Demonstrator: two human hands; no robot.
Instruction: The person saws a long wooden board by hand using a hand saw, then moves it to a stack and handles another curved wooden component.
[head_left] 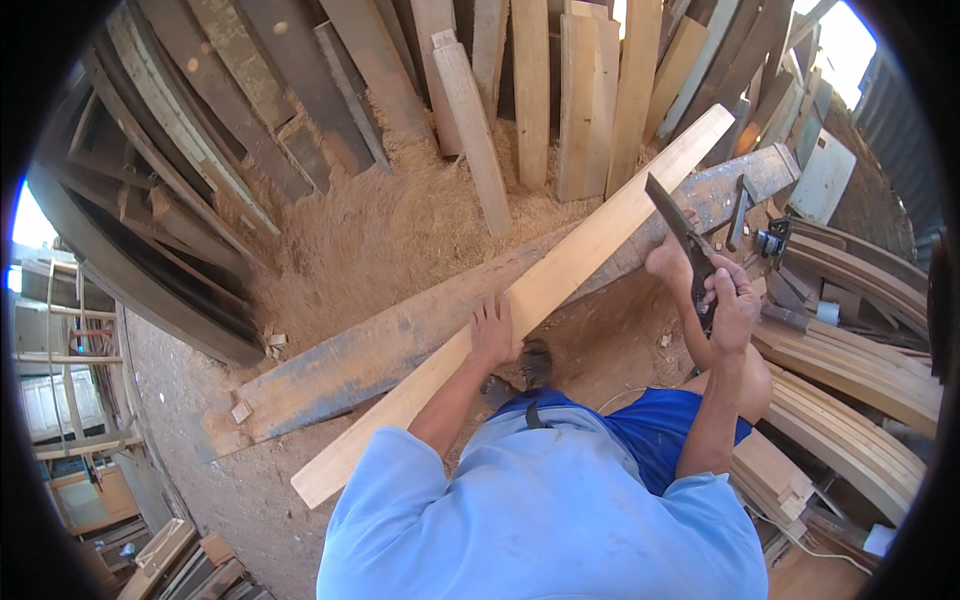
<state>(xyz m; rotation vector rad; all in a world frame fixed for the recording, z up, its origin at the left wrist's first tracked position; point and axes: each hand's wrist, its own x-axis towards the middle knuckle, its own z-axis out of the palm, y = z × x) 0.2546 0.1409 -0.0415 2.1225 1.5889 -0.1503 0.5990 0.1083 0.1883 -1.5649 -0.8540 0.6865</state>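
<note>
A long pale wooden plank (600, 245) lies slantwise across a wider, weathered board (370, 345). My left hand (493, 332) rests on the plank's top near its middle, fingers stretched out and spread. In my right hand (733, 300) is a handsaw (675, 215), its fingers wrapped round the handle. The dark blade points up and away to the left, over the plank's far right part; whether it touches the wood I cannot tell. My bare right foot (668, 262) is raised beside the plank, by the weathered board.
Many boards (530, 95) lean upright along the far side, with a sawdust heap (390, 215) at their feet. Stacked timber (850, 375) lies to the right, near a dark clamp-like tool (772, 240). A pale cable (800, 540) runs at lower right. Wooden frames (75, 330) stand far left.
</note>
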